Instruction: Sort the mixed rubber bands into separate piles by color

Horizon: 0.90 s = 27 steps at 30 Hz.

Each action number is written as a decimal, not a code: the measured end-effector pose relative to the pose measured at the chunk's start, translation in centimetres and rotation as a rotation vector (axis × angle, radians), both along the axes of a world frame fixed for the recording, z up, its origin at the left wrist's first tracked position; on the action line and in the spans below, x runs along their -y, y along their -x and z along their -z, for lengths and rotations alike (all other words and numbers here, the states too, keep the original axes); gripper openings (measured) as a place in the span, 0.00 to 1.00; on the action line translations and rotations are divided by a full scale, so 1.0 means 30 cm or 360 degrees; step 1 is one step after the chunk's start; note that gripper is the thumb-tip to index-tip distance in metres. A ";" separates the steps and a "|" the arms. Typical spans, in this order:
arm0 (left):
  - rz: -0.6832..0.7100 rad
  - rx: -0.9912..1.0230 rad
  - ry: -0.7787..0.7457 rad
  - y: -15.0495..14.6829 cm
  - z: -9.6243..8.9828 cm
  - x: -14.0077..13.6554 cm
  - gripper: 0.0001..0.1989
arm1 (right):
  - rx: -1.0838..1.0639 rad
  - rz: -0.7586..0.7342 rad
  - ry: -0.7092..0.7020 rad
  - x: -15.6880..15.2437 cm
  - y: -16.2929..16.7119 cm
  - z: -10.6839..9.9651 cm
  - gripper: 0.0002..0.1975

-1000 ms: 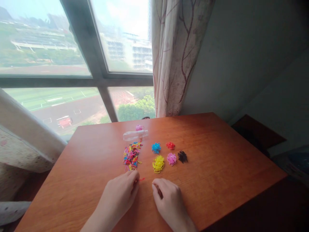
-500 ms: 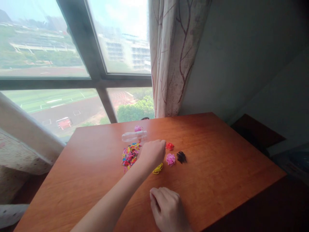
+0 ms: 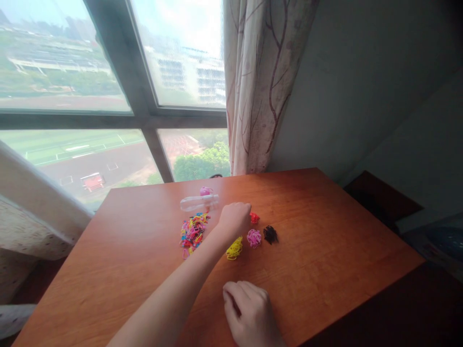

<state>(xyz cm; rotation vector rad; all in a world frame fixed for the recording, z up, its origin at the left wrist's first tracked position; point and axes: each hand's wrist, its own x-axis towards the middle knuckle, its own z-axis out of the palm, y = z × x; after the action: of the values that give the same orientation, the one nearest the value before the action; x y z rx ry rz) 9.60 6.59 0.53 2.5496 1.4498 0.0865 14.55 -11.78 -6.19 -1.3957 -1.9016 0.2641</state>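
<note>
My left hand [image 3: 236, 218] reaches over the middle of the table, closed, with its back toward me. Its fingertips are hidden, close beside a pile of red rubber bands [image 3: 255, 218]. Below its wrist lies a yellow pile of rubber bands [image 3: 235, 248]. A pink pile [image 3: 254, 238] and a black pile [image 3: 270, 234] are to the right. Left of the forearm spreads a mixed heap of colourful rubber bands [image 3: 193, 232]. Nearer to me, my right hand [image 3: 249, 308] rests on the table with fingers curled in and thumb against them; I see nothing in it.
Behind the mixed heap lies a clear plastic container [image 3: 195, 203], with a small pink item [image 3: 206, 191] beyond it. The wooden table [image 3: 325, 250] meets a window [image 3: 144, 120] and a patterned curtain [image 3: 249, 86] at the back.
My left hand has shifted slightly right and away from me, baring more of the yellow pile. The right hand keeps its place and its curl. The view has tilted a little.
</note>
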 end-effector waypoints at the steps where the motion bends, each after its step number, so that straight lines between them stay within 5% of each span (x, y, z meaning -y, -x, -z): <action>1: -0.0003 0.0013 0.0005 0.009 -0.003 0.001 0.09 | -0.0025 0.0002 0.0007 -0.001 0.000 0.000 0.12; 14: -0.0301 0.0250 -0.0049 0.400 -0.075 0.118 0.11 | -0.0341 -0.0035 0.0329 -0.038 -0.008 0.002 0.08; 27: -0.0543 0.0324 0.0175 0.556 0.056 0.307 0.12 | 0.0120 0.0027 0.0366 -0.166 0.077 -0.066 0.06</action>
<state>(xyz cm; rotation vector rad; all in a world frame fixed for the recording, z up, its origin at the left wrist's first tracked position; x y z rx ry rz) -7.07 -2.62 -1.14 2.1157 1.7359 0.2995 12.25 -6.80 -4.20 -1.5915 -1.9687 0.4391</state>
